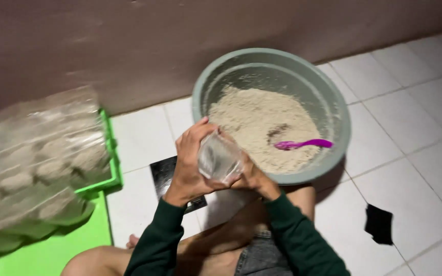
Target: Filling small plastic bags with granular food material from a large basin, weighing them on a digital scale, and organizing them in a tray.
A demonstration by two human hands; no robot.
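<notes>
Both hands hold a small clear plastic bag (219,157) in front of me, just over the near rim of a grey-green basin. My left hand (190,163) wraps the bag's left side, fingers curled on top. My right hand (251,176) grips it from the lower right and is mostly hidden behind the bag. The basin (333,110) holds a mound of pale beige powder (254,120), and a purple plastic spoon (303,144) lies on the powder at the right.
Several filled clear bags (37,158) are stacked on a green tray (52,250) at the left. A dark flat scale (164,176) lies on the white tiled floor under my left wrist. A black cloth (378,224) lies at the right. A brown wall runs behind.
</notes>
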